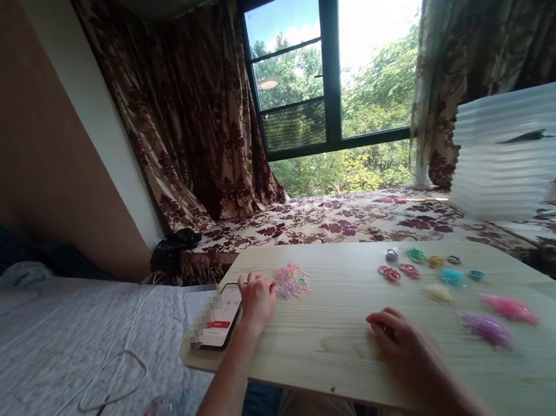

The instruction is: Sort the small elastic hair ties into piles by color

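Observation:
My left hand (258,296) rests on the wooden table between a phone (223,323) and a loose pile of small pastel rubber bands (291,280). Its fingers are bent and a little apart, close to the pile's left edge, with nothing visible in them. A green ring (301,281) lies on the pile. Nearer the front edge, my right hand (406,343) lies over the tabletop with its fingers curled in. Whatever it holds, if anything, is hidden. Right of it are a purple bundle (489,330) and a pink bundle (511,309) of bands.
Sorted band clusters sit at the table's right: red (389,274), green (416,255), yellow (435,261), turquoise (451,277) and cream (439,294). A bed (98,346) with a white cable (144,374) is at left. Patterned curtains (219,121) frame the window behind.

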A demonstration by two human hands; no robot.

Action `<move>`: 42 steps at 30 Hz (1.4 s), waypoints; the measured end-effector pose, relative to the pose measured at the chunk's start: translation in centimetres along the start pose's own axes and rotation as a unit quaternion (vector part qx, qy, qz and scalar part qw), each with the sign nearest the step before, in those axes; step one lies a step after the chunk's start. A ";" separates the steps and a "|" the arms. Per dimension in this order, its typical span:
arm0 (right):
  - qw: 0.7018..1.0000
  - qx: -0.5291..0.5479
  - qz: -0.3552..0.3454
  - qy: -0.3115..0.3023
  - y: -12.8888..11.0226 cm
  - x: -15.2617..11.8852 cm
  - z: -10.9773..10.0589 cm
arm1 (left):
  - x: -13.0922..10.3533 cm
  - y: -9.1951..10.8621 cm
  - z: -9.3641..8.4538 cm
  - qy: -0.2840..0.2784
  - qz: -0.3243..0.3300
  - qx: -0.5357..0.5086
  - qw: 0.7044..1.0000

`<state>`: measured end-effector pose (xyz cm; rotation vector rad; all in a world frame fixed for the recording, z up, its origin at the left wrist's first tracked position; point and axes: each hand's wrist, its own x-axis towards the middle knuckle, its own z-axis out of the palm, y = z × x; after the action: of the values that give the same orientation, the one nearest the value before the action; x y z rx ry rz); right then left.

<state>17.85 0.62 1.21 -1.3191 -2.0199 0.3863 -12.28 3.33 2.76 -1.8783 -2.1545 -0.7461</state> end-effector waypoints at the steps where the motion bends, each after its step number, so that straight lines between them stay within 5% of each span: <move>1: 1.000 -0.001 0.000 0.001 0.0 0.0 0.0 | 0.0 0.0 0.0 0.000 0.000 -0.001 1.000; 28: 1.000 -0.017 0.005 0.006 -0.3 0.0 -0.2 | -0.1 0.3 0.5 -0.062 -0.006 -0.008 0.998; 42: 0.999 -0.036 -0.003 0.007 -0.1 0.3 -0.2 | -0.7 0.6 0.5 -0.044 -0.010 -0.027 0.999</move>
<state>17.81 0.79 1.54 -1.3544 -2.0435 0.3030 -11.48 3.01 2.16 -1.9549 -2.2300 -0.7461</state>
